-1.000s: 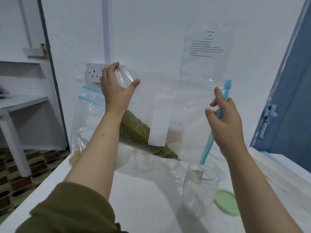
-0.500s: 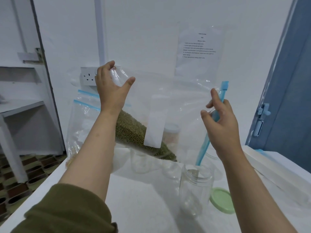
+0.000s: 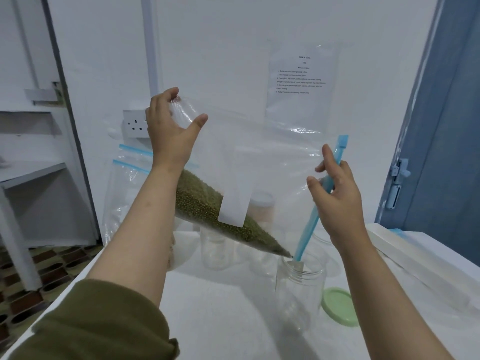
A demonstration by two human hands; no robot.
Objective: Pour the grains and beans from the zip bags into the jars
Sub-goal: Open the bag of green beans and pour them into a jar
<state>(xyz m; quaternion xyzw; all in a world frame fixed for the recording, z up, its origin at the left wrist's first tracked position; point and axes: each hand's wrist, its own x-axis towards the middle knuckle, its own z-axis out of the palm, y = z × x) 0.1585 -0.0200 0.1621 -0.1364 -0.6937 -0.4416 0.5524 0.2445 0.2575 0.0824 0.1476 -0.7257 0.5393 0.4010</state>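
White table (image 3: 220, 307), tilted zip bag (image 3: 259, 165), green beans (image 3: 207, 206)

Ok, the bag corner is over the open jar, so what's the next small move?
Probably lift the left hand a little higher: the green beans have slid to the zip bag's low corner just above the open jar, which looks empty.

A white wall socket (image 3: 135, 123) sits on the wall at centre left of the frame, and a printed sheet in a clear sleeve (image 3: 301, 87) hangs at upper right of centre. A blue door (image 3: 446, 141) with a pale blue latch (image 3: 397, 184) fills the right edge. At the left stands a white shelf unit (image 3: 28, 170) over a brown patterned floor (image 3: 23, 279).
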